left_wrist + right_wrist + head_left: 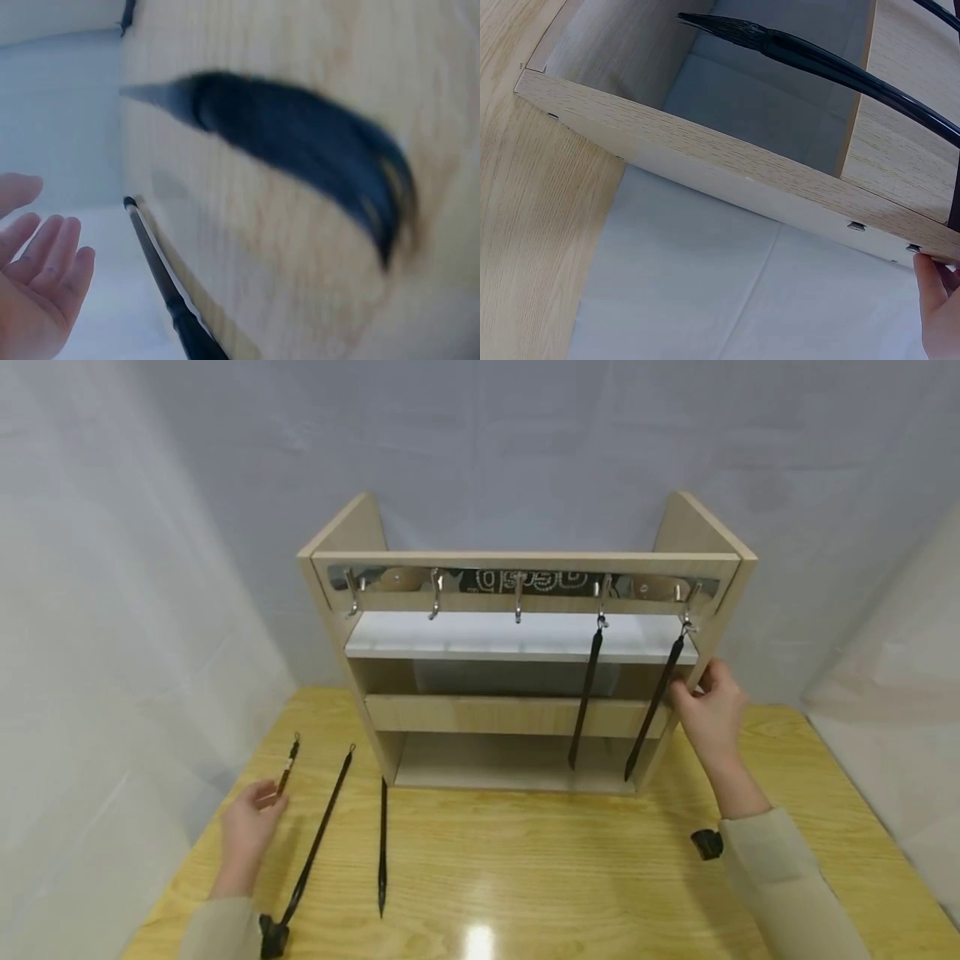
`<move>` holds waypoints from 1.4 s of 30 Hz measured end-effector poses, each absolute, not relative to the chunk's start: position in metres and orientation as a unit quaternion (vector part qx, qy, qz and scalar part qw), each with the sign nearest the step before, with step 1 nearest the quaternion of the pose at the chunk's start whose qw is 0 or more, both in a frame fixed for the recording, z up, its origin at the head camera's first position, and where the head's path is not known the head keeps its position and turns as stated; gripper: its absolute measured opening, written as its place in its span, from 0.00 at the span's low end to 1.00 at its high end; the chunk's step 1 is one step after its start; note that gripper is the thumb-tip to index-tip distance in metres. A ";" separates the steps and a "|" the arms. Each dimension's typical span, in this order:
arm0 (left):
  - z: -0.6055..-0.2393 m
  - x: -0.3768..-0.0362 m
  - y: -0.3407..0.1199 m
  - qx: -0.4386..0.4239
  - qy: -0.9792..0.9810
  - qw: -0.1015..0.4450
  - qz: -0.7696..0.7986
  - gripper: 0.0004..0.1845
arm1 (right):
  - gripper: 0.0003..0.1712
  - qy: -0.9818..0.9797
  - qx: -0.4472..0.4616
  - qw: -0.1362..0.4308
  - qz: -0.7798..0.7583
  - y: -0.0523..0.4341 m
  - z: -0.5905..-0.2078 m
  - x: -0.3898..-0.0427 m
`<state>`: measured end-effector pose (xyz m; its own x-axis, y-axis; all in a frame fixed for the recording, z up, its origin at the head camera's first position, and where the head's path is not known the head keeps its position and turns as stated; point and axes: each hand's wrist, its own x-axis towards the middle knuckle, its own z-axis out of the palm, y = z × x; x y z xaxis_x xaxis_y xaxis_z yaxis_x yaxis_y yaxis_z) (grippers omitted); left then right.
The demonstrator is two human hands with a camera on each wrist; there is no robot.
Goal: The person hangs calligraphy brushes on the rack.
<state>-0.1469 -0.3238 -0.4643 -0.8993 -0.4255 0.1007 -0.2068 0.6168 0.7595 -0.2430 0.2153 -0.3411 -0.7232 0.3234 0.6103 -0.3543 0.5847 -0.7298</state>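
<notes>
1. Nearest the viewer, a yellow wooden table (525, 877) has bare surface across its middle and right; its left edge runs just beside the left hand.
2. On the table at left, three calligraphy brushes lie apart: a short brown one (287, 766), a long black one (318, 839), and a black one (382, 847) pointing toward the viewer.
3. Left hand (247, 831) lies with relaxed, straight fingers, its fingertips touching the short brown brush without gripping it.
4. Right hand (708, 710) rests its fingers on the right edge of a pale wooden rack (517, 714), beside the hanging brush (654, 702).
5. Another brush (586, 693) hangs from a neighbouring hook (600, 602).
6. Farthest back, white ornamental characters on the rack's rail (525, 581) are unreadable.
</notes>
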 end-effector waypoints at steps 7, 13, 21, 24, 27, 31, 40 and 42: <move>-0.465 -0.144 -0.335 0.176 -0.915 0.101 -0.349 0.22 | 0.12 -0.806 0.018 0.370 0.461 0.215 -0.341 -0.244; -0.472 -0.142 -0.344 0.172 -0.937 0.044 -0.302 0.26 | 0.12 -0.800 0.028 0.371 0.470 0.215 -0.342 -0.245; -0.473 -0.143 -0.346 0.189 -0.945 0.010 -0.268 0.25 | 0.12 -0.796 0.030 0.377 0.472 0.216 -0.343 -0.244; -0.473 -0.144 -0.347 0.190 -0.947 0.006 -0.257 0.24 | 0.12 -0.796 0.030 0.380 0.470 0.216 -0.343 -0.244; -0.475 -0.146 -0.350 0.192 -0.949 0.001 -0.250 0.23 | 0.12 -0.797 0.030 0.383 0.467 0.216 -0.344 -0.245; -0.479 -0.147 -0.353 0.191 -0.949 -0.007 -0.249 0.22 | 0.12 -0.797 0.031 0.383 0.466 0.216 -0.345 -0.245; -0.479 -0.152 -0.353 0.181 -0.951 -0.020 -0.252 0.19 | 0.12 -0.796 0.028 0.379 0.472 0.217 -0.344 -0.245; -0.478 -0.153 -0.353 0.178 -0.952 -0.021 -0.249 0.19 | 0.12 -0.796 0.027 0.377 0.473 0.217 -0.345 -0.245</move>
<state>-0.1529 -0.3527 -0.4779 -0.9359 -0.3277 -0.1295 -0.3491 0.8123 0.4672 -0.2455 0.2173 -0.3446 -0.7140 0.3143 0.6256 -0.3993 0.5512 -0.7326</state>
